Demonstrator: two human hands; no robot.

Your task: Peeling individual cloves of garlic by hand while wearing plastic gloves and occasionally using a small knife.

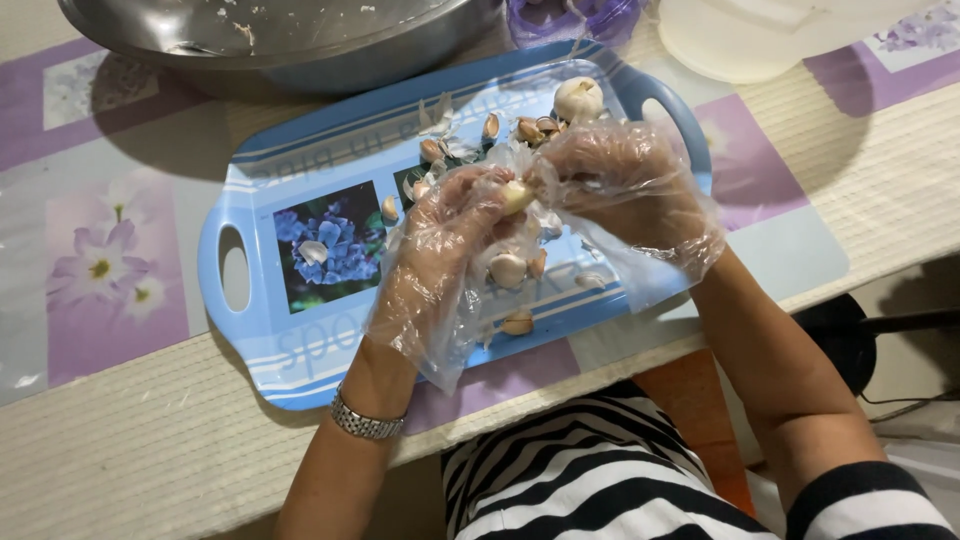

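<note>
1. We read the setting as a home kitchen or dining area: the surface (150,440) carries a woven-look cloth patterned with purple flower panels.
2. We note a blue serving tray (300,330) with cut-out handles and a flower print, bearing garlic cloves (508,268), loose skins and a whole garlic bulb (578,98).
3. We see a large steel mixing bowl (300,50) at the far edge, beside a pale plastic lid (720,45).
4. We observe thin disposable food gloves (640,190) on both hands, typical of household food preparation.
</note>
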